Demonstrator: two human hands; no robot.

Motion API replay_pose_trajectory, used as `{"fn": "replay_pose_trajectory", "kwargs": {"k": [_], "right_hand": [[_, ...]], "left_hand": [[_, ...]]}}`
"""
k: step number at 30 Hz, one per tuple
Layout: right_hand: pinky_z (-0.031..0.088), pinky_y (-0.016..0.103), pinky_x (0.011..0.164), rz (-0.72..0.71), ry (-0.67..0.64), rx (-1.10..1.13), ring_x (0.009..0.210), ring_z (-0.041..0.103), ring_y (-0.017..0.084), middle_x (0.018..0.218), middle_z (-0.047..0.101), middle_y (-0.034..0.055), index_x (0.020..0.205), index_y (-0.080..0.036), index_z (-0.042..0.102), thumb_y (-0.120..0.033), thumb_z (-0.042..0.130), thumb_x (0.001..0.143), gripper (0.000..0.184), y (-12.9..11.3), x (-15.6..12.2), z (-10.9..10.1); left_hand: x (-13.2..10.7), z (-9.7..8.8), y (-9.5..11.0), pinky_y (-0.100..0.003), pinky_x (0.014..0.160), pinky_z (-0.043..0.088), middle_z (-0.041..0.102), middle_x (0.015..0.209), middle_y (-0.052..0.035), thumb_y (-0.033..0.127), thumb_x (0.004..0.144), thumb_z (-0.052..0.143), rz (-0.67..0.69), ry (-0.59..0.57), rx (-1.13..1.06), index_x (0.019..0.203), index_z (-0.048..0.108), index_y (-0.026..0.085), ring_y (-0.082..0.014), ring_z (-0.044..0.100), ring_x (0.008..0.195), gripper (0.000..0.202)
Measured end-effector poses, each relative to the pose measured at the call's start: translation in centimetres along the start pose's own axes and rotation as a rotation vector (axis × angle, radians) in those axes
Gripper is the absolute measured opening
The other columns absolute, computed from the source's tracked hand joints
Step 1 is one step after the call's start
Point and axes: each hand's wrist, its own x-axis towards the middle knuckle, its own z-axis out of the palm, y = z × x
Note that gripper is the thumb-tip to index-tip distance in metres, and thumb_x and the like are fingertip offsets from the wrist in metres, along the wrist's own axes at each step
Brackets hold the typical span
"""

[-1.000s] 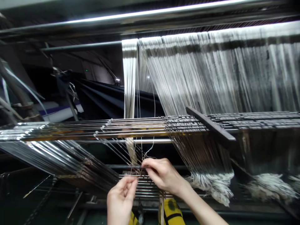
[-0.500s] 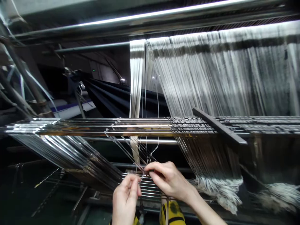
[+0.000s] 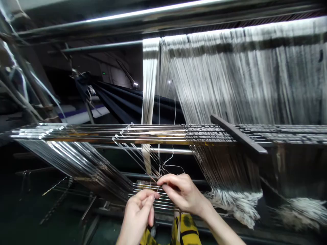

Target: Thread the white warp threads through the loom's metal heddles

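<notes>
Across the upper right of the frame, pale warp threads (image 3: 242, 78) hang behind metal loom rods (image 3: 158, 136), with bunched loose ends (image 3: 235, 207) lower right. At bottom centre, the right hand (image 3: 185, 192) pinches a fine thread (image 3: 158, 181) between thumb and forefinger; the left hand (image 3: 136, 216) presses its fingertips together just beside.

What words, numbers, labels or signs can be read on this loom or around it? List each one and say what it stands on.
None can be read.
The dark bar across the warp threads shows no lettering.
The yellow and black cloth shows only patterning.
The small green light on the far wall has nothing legible beside it.
</notes>
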Motion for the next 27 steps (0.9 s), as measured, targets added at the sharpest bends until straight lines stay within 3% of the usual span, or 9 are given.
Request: {"fn": "replay_pose_trajectory", "kwargs": {"k": [5, 7, 9, 11, 15, 19, 22, 24, 27], "right_hand": [[0.026, 0.02, 0.045, 0.138, -0.137, -0.101, 0.041, 0.032, 0.008, 0.049, 0.038, -0.0082, 0.086, -0.017, 0.049, -0.012, 0.045, 0.079, 0.01, -0.9, 1.2, -0.3], [0.027, 0.02, 0.046, 0.163, -0.156, -0.121, 0.042, 0.032, 0.008, 0.049, 0.038, -0.0084, 0.083, -0.018, 0.048, -0.011, 0.046, 0.076, 0.01, -1.5, 1.2, -0.6], [0.028, 0.021, 0.047, 0.184, -0.142, -0.103, 0.042, 0.034, 0.008, 0.05, 0.038, -0.0084, 0.087, -0.018, 0.049, -0.012, 0.047, 0.078, 0.011, -2.0, 0.8, -0.9], [0.029, 0.021, 0.047, 0.223, -0.05, -0.053, 0.043, 0.037, 0.008, 0.051, 0.039, -0.008, 0.099, -0.019, 0.05, -0.014, 0.044, 0.084, 0.017, -2.3, 0.0, -1.2], [0.033, 0.019, 0.046, 0.323, 0.157, 0.097, 0.044, 0.041, 0.008, 0.053, 0.041, -0.0061, 0.109, -0.022, 0.051, -0.02, 0.035, 0.092, 0.023, -2.4, -1.5, -0.9], [0.039, 0.02, 0.047, 0.365, 0.098, 0.114, 0.05, 0.046, 0.009, 0.07, 0.057, 0.0003, 0.11, -0.023, 0.053, -0.018, 0.034, 0.092, 0.027, -2.8, -3.2, -0.2], [0.04, 0.021, 0.044, 0.244, 0.366, 0.036, 0.049, 0.048, 0.01, 0.07, 0.056, 0.0009, 0.117, -0.025, 0.05, -0.009, 0.036, 0.089, 0.035, -3.9, -3.8, -0.3], [0.042, 0.022, 0.044, 0.181, 0.604, -0.046, 0.051, 0.05, 0.011, 0.068, 0.052, 0.0011, 0.108, -0.025, 0.055, -0.005, 0.039, 0.088, 0.032, -4.9, -3.4, -1.0], [0.048, 0.025, 0.048, 0.191, 0.614, -0.015, 0.067, 0.058, 0.015, 0.086, 0.057, 0.0065, 0.081, -0.021, 0.059, -0.01, 0.041, 0.089, 0.022, -6.4, -2.9, -2.8]], "left_hand": [[-1.5, 1.9, 1.3, -0.021, 0.044, 0.033, 0.048, 0.043, 0.0025, 0.034, 0.08, 0.048, 0.388, 0.267, 0.292, 0.076, 0.065, 0.018, -0.0111, 0.043, 0.039, 0.024], [-1.7, 1.8, 0.9, -0.022, 0.045, 0.034, 0.049, 0.043, 0.0021, 0.031, 0.08, 0.048, 0.457, 0.249, 0.364, 0.071, 0.065, 0.02, -0.0121, 0.044, 0.039, 0.023], [-1.5, 1.1, 0.2, -0.022, 0.048, 0.037, 0.05, 0.04, 0.0025, 0.03, 0.082, 0.046, 0.404, 0.119, 0.396, 0.069, 0.065, 0.021, -0.0128, 0.048, 0.039, 0.024], [-0.9, 0.1, -0.3, -0.021, 0.053, 0.039, 0.051, 0.038, 0.003, 0.03, 0.084, 0.044, 0.342, 0.039, 0.389, 0.072, 0.066, 0.02, -0.0131, 0.051, 0.04, 0.026], [0.8, -1.2, 0.0, -0.022, 0.055, 0.039, 0.055, 0.045, 0.0028, 0.031, 0.084, 0.044, 0.38, 0.051, 0.403, 0.083, 0.068, 0.021, -0.0132, 0.052, 0.045, 0.026], [2.2, -1.2, 0.3, -0.021, 0.056, 0.04, 0.054, 0.05, 0.0028, 0.028, 0.083, 0.046, 0.428, 0.114, 0.412, 0.088, 0.068, 0.021, -0.0127, 0.054, 0.049, 0.024], [2.9, -0.9, 0.2, -0.021, 0.056, 0.04, 0.053, 0.05, 0.0034, 0.027, 0.083, 0.045, 0.44, 0.107, 0.405, 0.089, 0.067, 0.021, -0.0122, 0.053, 0.048, 0.023], [3.3, -0.6, 0.3, -0.021, 0.056, 0.039, 0.054, 0.05, 0.0032, 0.026, 0.083, 0.045, 0.468, 0.067, 0.413, 0.086, 0.067, 0.021, -0.0121, 0.053, 0.049, 0.022], [3.4, 0.2, 0.3, -0.022, 0.057, 0.038, 0.056, 0.052, 0.0022, 0.027, 0.083, 0.046, 0.489, 0.086, 0.407, 0.084, 0.067, 0.021, -0.0129, 0.053, 0.05, 0.022]]}}
